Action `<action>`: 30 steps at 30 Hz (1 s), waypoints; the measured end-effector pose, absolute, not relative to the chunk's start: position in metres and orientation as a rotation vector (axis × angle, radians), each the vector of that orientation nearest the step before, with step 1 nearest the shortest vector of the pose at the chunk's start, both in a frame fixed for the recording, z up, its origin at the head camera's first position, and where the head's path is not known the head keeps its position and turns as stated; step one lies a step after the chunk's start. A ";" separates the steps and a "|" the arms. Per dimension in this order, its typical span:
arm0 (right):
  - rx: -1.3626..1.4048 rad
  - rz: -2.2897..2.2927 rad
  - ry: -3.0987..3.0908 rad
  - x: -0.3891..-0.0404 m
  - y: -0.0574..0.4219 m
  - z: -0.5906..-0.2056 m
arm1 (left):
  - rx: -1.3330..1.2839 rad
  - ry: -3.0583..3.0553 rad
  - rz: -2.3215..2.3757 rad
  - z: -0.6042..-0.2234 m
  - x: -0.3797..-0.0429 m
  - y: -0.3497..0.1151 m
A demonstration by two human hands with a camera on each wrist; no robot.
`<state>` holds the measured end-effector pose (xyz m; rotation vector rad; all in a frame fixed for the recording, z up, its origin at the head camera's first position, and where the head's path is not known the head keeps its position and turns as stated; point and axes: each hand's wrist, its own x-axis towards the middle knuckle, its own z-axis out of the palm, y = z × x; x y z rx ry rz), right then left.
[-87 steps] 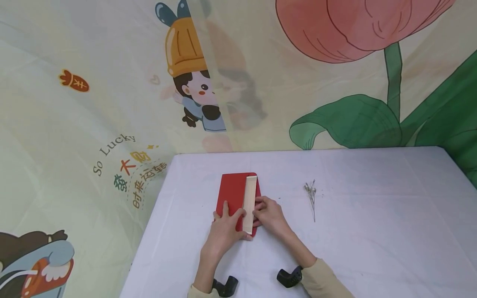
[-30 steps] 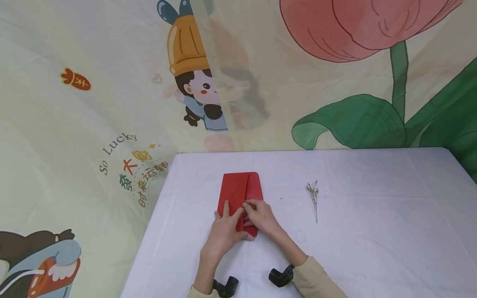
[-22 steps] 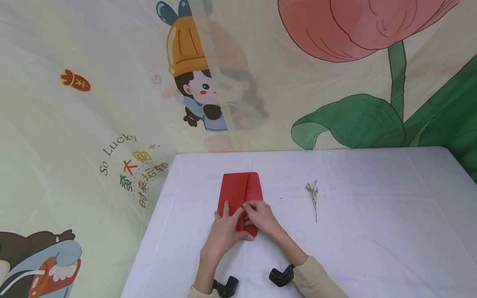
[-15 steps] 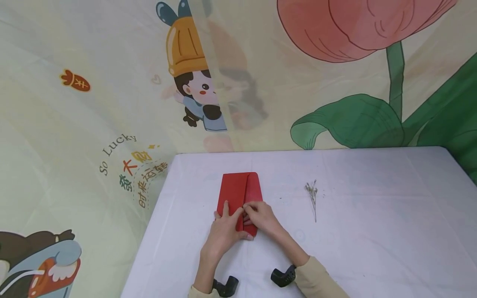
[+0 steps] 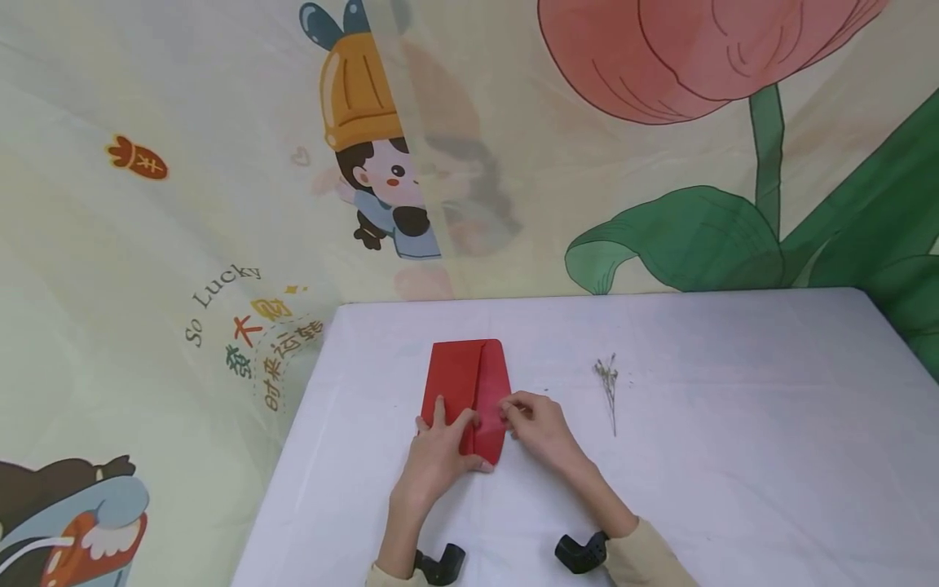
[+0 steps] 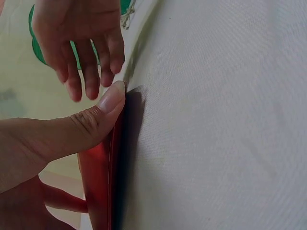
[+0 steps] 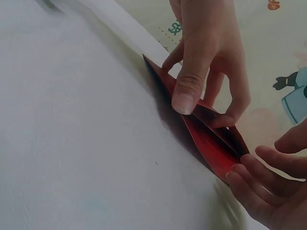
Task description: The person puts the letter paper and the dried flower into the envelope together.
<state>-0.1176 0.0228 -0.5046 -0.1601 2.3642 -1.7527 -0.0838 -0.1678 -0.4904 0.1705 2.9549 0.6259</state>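
A red paper envelope (image 5: 451, 371) lies on the white-covered table, its flap (image 5: 493, 371) spread out to the right. My left hand (image 5: 433, 461) holds it down, thumb at the near end and fingers over the front. The right wrist view shows the left index finger (image 7: 230, 119) bent at the mouth of the pocket, which gapes slightly along the flap (image 7: 211, 151). At the flap's outer edge is my right hand (image 5: 543, 424), fingers loosely bent and nothing between them; in the left wrist view, its fingers (image 6: 88, 69) hang relaxed.
A small sprig of dried flowers (image 5: 607, 387) lies right of the envelope. Black wrist cameras (image 5: 581, 554) sit at both cuffs. The white tabletop (image 5: 734, 424) meets a printed cloth backdrop (image 5: 513, 163) at its far edge.
The long pale strip seen on the flap 2.9 s ago moved out of sight at the envelope's mouth. My right hand has since drawn back right to the flap's edge; the left stays put.
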 end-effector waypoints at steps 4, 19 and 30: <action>-0.137 -1.694 2.502 -0.117 0.033 -0.499 | 0.161 2.956 0.630 -0.489 -0.084 -0.168; 0.020 -1.349 3.056 -0.112 0.069 -0.494 | 0.122 2.923 0.643 -0.487 -0.083 -0.166; 0.196 -1.117 3.285 -0.111 0.097 -0.498 | 0.143 2.928 0.652 -0.488 -0.084 -0.166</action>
